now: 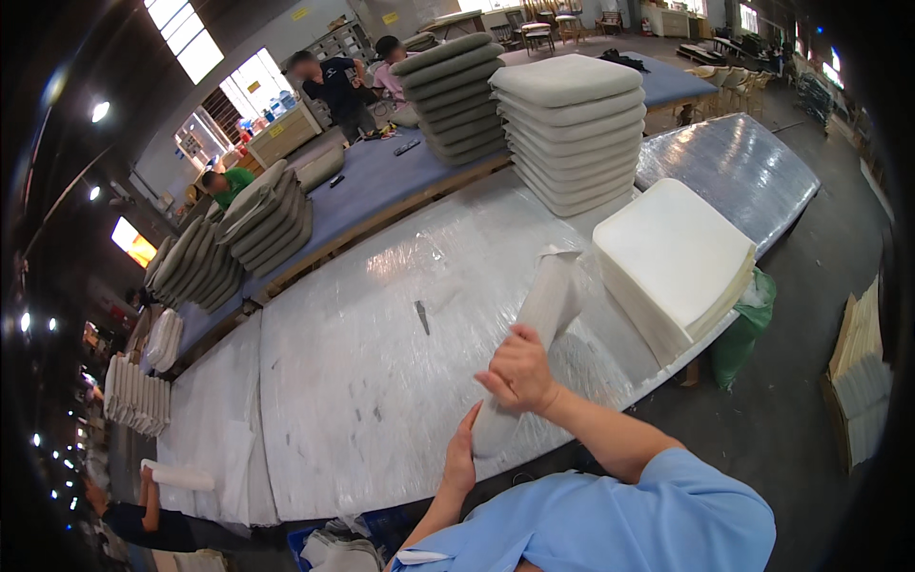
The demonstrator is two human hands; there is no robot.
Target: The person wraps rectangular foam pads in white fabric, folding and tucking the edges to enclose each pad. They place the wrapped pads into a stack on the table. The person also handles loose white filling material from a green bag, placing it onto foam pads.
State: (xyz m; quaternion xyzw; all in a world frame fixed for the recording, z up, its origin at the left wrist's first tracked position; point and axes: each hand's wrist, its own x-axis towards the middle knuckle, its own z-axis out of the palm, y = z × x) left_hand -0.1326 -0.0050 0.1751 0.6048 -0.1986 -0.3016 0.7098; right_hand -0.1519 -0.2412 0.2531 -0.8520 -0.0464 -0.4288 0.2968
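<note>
A light grey padded seat cushion (548, 297) stands tilted on edge over the plastic-wrapped table (381, 315). A loose flap of fabric shows at its far end. Its near end is between my hands. My right hand (521, 372) is closed on the upper edge, with the fingers bent and the thumb toward the left. My left hand (462, 456) grips the near left side, its fingers pressed along the cushion. What lies under my right fingers is hidden. A small dark pointed tool (422, 317) lies on the plastic to the left.
White seat pads (672, 253) are piled at the table's right end, by a green bag (745, 329). Behind stand a tall stack of light grey cushions (572, 133) and a darker stack (450, 100). Another person (143, 520) works at the far left end.
</note>
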